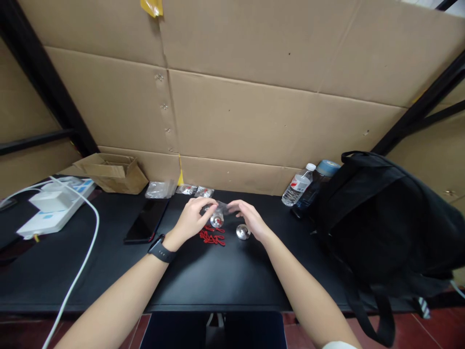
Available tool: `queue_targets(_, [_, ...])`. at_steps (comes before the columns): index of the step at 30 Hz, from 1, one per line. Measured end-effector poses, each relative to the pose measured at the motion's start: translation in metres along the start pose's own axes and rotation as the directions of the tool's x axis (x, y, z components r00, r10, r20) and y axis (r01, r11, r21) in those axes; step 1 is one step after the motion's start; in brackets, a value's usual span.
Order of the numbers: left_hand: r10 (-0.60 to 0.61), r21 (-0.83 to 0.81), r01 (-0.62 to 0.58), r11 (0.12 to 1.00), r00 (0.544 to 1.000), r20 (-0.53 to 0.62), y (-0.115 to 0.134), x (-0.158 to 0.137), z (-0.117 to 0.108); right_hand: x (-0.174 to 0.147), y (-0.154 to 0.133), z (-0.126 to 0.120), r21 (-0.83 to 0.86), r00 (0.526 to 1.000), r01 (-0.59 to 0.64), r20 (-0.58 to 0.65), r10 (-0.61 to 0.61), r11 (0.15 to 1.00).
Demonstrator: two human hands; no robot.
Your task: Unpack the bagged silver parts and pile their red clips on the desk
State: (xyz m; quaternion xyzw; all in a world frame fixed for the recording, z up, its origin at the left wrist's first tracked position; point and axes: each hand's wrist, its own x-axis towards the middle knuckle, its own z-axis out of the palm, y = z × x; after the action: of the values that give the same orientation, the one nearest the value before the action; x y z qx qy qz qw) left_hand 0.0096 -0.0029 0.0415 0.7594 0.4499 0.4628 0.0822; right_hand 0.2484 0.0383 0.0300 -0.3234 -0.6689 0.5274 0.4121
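Between my two hands is a small clear plastic bag [223, 209]. My left hand [195, 215], with a black watch at the wrist, is closed in a pinch on the bag's left side. The fingertips of my right hand [250, 219] meet its right edge, thumb and fingers bent around it. A shiny round metal piece [217, 221] with a bit of red on it shows just below the bag; whether it is inside cannot be made out. Another round metal piece [243, 232] lies on the table below my right hand. Several red cord loops [211, 236] lie in a pile between my forearms.
Packed clear bags [196, 190] and a stack of plastic bags [160, 189] lie along the cardboard wall. A phone [147, 220], paper bag [119, 174] and power strip [58, 213] with cables are left. Bottles [298, 186] and a black backpack [385, 223] stand right.
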Motion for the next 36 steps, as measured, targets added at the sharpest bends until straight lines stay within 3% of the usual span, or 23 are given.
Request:
queue_targets(2, [-0.032,-0.025,0.033,0.999,0.999,0.024,-0.002,0.001,-0.002,-0.001,0.001,0.005,0.048,0.998,-0.017,0.067,0.014,0.999])
queue_targets(6, [-0.157,-0.239,0.174,0.955,0.983,0.090,-0.016,0.002,-0.002,-0.003,0.005,0.015,0.061,0.998,-0.046,0.055,0.043,0.997])
queue_targets(12, [-0.211,-0.599,0.361,0.715,0.928,0.307,-0.030,-0.003,0.013,-0.002,0.003,0.016,0.059,0.999,-0.017,-0.049,0.020,0.998])
queue_targets(16, [-0.331,-0.686,0.429,0.587,0.901,0.280,-0.025,-0.006,0.026,-0.001,0.003,0.015,0.091,0.995,-0.027,-0.091,0.035,0.995])
queue_targets(18, [-0.390,-0.677,0.454,0.579,0.884,0.259,-0.026,-0.003,0.030,-0.001,0.004,0.016,0.096,0.996,-0.037,-0.073,0.044,0.995])
queue_targets(20, [-0.424,-0.628,0.444,0.639,0.885,0.194,-0.032,0.001,0.026,-0.001,0.005,0.016,0.074,0.998,-0.033,-0.052,0.037,0.997])
queue_targets(23, [-0.446,-0.469,0.371,0.802,0.893,-0.055,-0.046,0.008,0.000,-0.001,0.005,0.015,0.017,0.999,-0.012,-0.044,0.013,1.000])
queue_targets(26, [-0.358,-0.065,0.362,0.930,0.849,-0.390,-0.062,0.010,-0.046,-0.001,0.003,0.012,-0.021,1.000,-0.001,-0.028,0.001,1.000])
queue_targets(28, [-0.268,0.212,0.467,0.858,0.760,-0.592,-0.072,0.007,-0.075,-0.002,0.002,0.010,-0.042,1.000,0.003,-0.011,-0.003,0.999])
queue_targets(30, [-0.253,0.340,0.564,0.752,0.725,-0.641,-0.084,0.003,-0.093,-0.002,0.002,0.009,-0.060,1.000,0.005,0.001,-0.005,0.998])
queue_targets(32, [-0.283,0.408,0.617,0.673,0.724,-0.629,-0.096,-0.001,-0.098,-0.002,0.001,0.008,-0.078,1.000,0.005,0.014,-0.004,0.997])
queue_targets(36, [-0.367,0.527,0.625,0.576,0.774,-0.516,-0.121,-0.009,-0.080,-0.004,0.004,0.008,-0.159,0.997,0.025,0.069,-0.014,0.987])
